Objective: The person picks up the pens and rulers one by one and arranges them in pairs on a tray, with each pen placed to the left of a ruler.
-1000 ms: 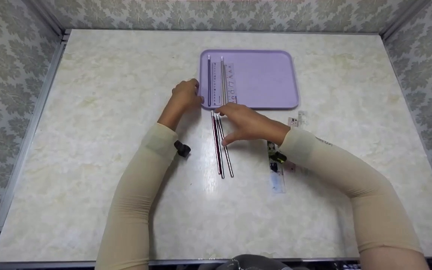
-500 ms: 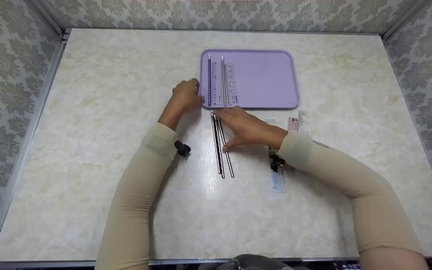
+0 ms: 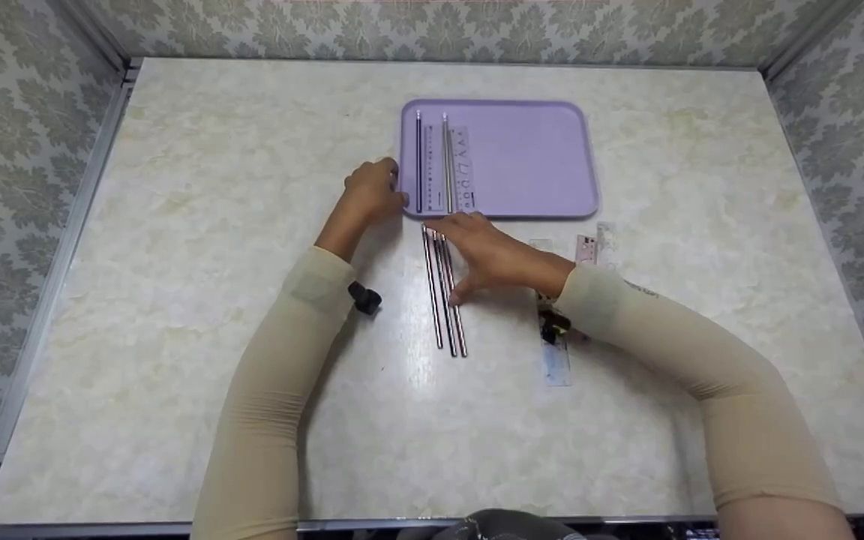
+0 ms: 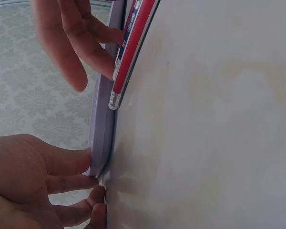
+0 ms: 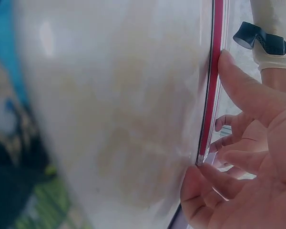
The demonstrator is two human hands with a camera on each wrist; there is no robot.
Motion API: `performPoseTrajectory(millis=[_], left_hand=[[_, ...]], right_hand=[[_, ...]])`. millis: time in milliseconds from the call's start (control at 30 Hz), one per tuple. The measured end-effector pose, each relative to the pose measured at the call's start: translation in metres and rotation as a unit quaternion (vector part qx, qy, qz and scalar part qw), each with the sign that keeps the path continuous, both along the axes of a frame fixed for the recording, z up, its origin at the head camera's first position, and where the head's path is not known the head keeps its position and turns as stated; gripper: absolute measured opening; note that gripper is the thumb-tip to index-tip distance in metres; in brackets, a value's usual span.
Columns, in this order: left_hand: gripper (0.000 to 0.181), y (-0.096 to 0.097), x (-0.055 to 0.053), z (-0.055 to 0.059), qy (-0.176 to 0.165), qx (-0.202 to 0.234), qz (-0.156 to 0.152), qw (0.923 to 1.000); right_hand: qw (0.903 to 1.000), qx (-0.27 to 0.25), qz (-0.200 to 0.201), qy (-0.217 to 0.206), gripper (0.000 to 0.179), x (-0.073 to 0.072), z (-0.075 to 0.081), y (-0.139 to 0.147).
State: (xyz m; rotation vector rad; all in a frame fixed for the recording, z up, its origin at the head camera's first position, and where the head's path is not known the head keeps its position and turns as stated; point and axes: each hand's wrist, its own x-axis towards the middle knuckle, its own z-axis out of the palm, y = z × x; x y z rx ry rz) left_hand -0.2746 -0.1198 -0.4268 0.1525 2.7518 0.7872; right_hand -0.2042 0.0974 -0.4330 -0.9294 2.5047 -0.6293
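Note:
In the head view, my left hand (image 3: 372,191) holds the left side of a purple tray (image 3: 529,161) near its front corner. The left wrist view shows the thumb on the rim and fingers below it. Just in front of the tray, several slim pencils lie side by side, among them a left pencil (image 3: 433,292) standing a little apart. My right hand (image 3: 492,255) is spread over their far ends, its thumb touching the right side of the group. In the right wrist view, fingertips meet the eraser end of a red pencil (image 5: 212,90).
Inside the tray lie a dark pencil (image 3: 418,161), a clear ruler (image 3: 433,172) and silver pencils (image 3: 447,165). Beside the right forearm are a picture-printed ruler (image 3: 554,367), a pink strip (image 3: 586,247) and a clear strip (image 3: 607,236), partly covered by the arm.
The right hand has shifted slightly down from the tray's edge. Near ends of the pencils changed: the middle one has moved right, beside the rightmost. The left hand stays put.

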Motion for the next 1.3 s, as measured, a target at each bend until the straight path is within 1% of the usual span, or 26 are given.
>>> performPoseTrajectory(millis=[133, 233, 333, 433, 567, 667, 767, 900, 967, 1133, 1200, 1300], left_hand=[[0.049, 0.0, 0.0, -0.001, -0.001, 0.003, 0.001, 1.0], [0.049, 0.0, 0.0, -0.001, -0.004, 0.001, -0.001, 1.0], [0.05, 0.0, 0.0, 0.0, -0.006, 0.0, -0.002, 1.0], [0.05, 0.0, 0.0, 0.0, -0.01, 0.001, 0.002, 0.9999], [0.049, 0.0, 0.0, -0.001, -0.013, 0.002, 0.004, 0.9999], [0.049, 0.0, 0.0, -0.001, -0.013, 0.003, 0.004, 0.9999], [0.049, 0.0, -0.001, -0.002, -0.013, 0.003, 0.004, 0.9999], [0.048, 0.0, -0.001, -0.002, -0.011, 0.003, 0.005, 0.9999], [0.048, 0.0, 0.0, -0.001, -0.013, 0.002, 0.006, 0.9999], [0.048, 0.0, 0.0, -0.001, -0.016, 0.008, 0.009, 0.9998], [0.048, 0.0, 0.0, -0.001, -0.019, 0.011, 0.012, 0.9997], [0.049, 0.001, 0.0, -0.001, -0.022, 0.01, 0.014, 0.9996]], right_hand=[[0.9991, 0.003, -0.033, -0.025, 0.134, 0.002, 0.0, 0.0], [0.9966, -0.008, -0.059, -0.058, 0.13, 0.002, 0.001, 0.0], [0.9939, -0.023, -0.074, -0.079, 0.129, 0.003, 0.002, -0.001], [0.9944, -0.034, -0.069, -0.072, 0.133, 0.005, 0.001, -0.001], [0.9975, -0.039, -0.051, -0.029, 0.139, 0.006, -0.003, -0.001], [0.998, -0.04, -0.047, -0.013, 0.141, 0.005, -0.005, -0.001], [0.9972, -0.037, -0.06, -0.025, 0.138, 0.006, -0.005, -0.001], [0.9944, -0.016, -0.088, -0.057, 0.129, 0.008, -0.003, -0.002], [0.9933, -0.003, -0.095, -0.066, 0.125, 0.009, -0.002, -0.002], [0.9929, 0.002, -0.101, -0.062, 0.121, 0.01, 0.001, -0.001], [0.9923, 0.002, -0.109, -0.06, 0.115, 0.013, 0.003, -0.001], [0.9897, 0.002, -0.132, -0.057, 0.103, 0.017, 0.006, -0.001]])
